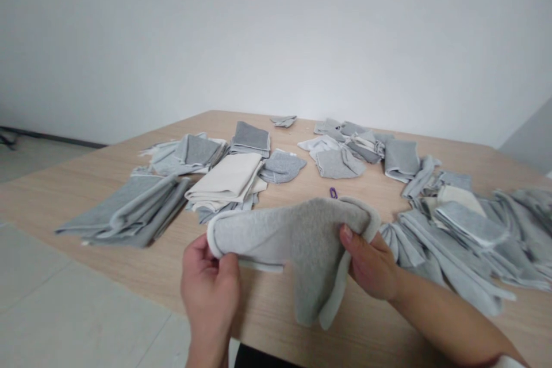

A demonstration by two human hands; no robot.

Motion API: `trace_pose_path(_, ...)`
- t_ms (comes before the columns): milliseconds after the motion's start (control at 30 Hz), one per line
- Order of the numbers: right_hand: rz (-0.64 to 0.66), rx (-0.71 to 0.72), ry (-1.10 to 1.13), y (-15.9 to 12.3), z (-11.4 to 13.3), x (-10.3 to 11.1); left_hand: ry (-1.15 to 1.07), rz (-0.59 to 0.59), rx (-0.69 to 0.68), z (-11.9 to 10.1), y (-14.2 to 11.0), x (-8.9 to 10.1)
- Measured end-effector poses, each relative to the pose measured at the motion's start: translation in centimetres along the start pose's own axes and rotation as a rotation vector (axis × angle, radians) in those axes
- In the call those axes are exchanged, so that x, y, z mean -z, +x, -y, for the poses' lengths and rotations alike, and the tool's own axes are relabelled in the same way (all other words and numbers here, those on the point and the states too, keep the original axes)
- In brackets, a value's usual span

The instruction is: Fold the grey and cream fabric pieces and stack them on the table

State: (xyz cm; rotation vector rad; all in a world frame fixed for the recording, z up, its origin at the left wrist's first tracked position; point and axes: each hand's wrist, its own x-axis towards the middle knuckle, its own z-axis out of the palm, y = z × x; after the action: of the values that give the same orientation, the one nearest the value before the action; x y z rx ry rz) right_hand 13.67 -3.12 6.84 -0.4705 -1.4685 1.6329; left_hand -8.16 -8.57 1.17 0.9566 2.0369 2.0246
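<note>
A grey piece of knit fabric (317, 241) is stretched between my two hands above the near part of the table. My left hand (210, 284) pinches its pale, rolled left end between thumb and fingers. On the other side, my right hand (368, 261) grips the darker, bunched part, with the thumb on top and the fingers hidden behind the cloth. One flap of the fabric hangs down between the hands. Just beyond its upper edge lies a small purple clip-like item (333, 192), partly hidden.
Folded grey cloths (129, 207) lie on the wooden table (276, 333) at left, beside a cream folded stack (228, 178). More grey pieces (340, 161) lie toward the back. A loose heap of fabric (470, 230) covers the right side. A white wall (276, 34) stands behind.
</note>
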Motion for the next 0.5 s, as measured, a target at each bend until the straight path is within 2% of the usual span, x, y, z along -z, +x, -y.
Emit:
trace_pose_path(133, 0.052, -0.025, -0.038, -0.2, 0.2, -0.1, 0.007, -0.101, 0.04, 0.4, 0.1, 0.3)
trace_pose_path(300, 0.062, -0.034, -0.066, -0.3, 0.0, 0.1, -0.188, -0.223, 0.284, -0.3, 0.1, 0.0)
trace_pose_path(367, 0.069, -0.023, -0.053, -0.3, -0.1, 0.1, -0.219, -0.224, 0.308, -0.6, 0.2, -0.1)
trace_pose_path(500, 0.07, 0.026, -0.04, -0.3, 0.1, 0.0, -0.264, -0.145, 0.291, -0.8, 0.3, 0.2)
